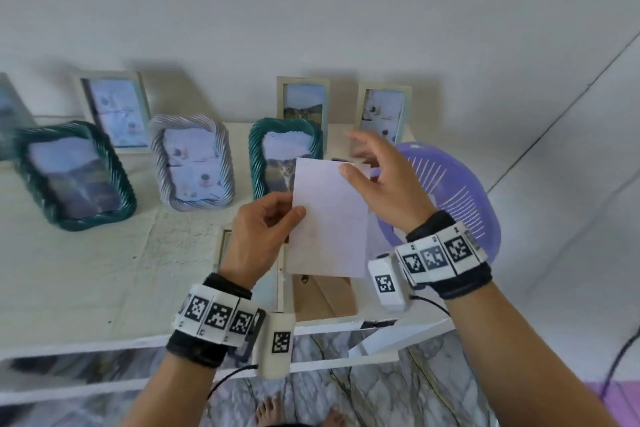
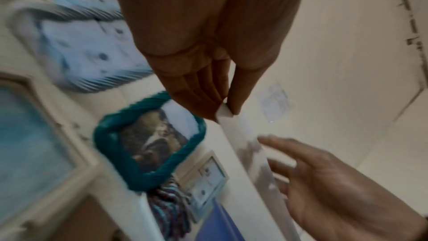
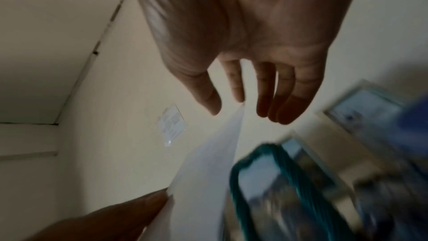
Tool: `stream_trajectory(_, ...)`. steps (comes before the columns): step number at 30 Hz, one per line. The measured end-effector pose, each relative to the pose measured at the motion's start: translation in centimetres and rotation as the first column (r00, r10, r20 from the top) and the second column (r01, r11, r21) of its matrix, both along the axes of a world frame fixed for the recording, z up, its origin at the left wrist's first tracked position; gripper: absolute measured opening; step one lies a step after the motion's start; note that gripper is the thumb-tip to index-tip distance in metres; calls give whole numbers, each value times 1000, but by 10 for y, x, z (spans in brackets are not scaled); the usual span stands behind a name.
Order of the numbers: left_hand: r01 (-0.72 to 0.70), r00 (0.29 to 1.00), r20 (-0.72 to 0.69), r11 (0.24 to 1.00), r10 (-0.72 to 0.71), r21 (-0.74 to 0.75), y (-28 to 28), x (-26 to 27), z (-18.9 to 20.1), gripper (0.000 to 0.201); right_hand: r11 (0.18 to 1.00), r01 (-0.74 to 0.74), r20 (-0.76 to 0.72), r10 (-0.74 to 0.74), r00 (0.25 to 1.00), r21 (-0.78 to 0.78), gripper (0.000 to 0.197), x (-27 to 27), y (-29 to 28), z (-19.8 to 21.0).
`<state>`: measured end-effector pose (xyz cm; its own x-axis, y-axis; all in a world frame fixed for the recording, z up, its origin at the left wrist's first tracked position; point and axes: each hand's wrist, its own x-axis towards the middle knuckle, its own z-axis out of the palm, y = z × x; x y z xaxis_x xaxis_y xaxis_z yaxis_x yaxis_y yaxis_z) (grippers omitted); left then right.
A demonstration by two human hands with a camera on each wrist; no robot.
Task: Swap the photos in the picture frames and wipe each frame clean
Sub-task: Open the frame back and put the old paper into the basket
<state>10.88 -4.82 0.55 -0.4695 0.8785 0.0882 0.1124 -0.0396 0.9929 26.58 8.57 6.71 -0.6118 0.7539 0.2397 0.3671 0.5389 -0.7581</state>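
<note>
1. We've got our left hand (image 1: 258, 236) pinching the lower left edge of a white rectangular photo print (image 1: 329, 218), blank back towards us, held up in the air over the right part of the cream worktop (image 1: 104, 270).
2. The left wrist view shows that pinch nicely: thumb on one side of the print (image 2: 245, 146), fingers (image 2: 197, 98) on the other.
3. Our right hand (image 1: 384, 180) is up at the print's top right corner, fingers loose and spread. The thumb tip looks like it's on the paper; whether the other fingers touch it we can't tell, since both wrist views are blurry there.
4. Right under the print, an opened cream wooden picture frame (image 1: 225, 253) lies flat near the front edge of the worktop, with its brown backing board (image 1: 322, 298) beside it.
5. Behind the print stands a teal rope-edged frame (image 1: 258, 149) holding a landscape-type photo, partly hidden by the paper.
6. Further left stand a silver twisted-rope frame (image 1: 156, 163) and a second, bigger teal rope frame (image 1: 121, 180).
7. Along the back edge, against the wall, lean three plain pale rectangular frames (image 1: 145, 107).
8. A lilac plastic slotted basket (image 1: 460, 198) sits at the right edge of the worktop, just behind our right wrist.
</note>
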Motion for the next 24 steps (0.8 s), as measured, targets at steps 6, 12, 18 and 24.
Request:
stream_trajectory(6, -120, 983, 123, 983, 137, -141, -49, -46, -39, 12, 757, 111, -97, -225, 970, -644, 15, -21, -68, -75)
stream_trajectory(12, -157, 979, -173, 940, 108, -303, -80, -71, -81, 7, 739, 207, -29, -293, 956, -641, 12, -41, -117, -129)
stream_trajectory(18, -269, 910, -388, 918, 143, -291, -95, -93, -104, 27, 865, 293, 161, -248, 955, -407, 12, -52, -117, -140)
stream_trajectory(24, -202, 917, -383, 957, 109, -211, -103, -93, -116, 28, 923, 307, 239, -252, 938, -232, 10, -67, -118, -144)
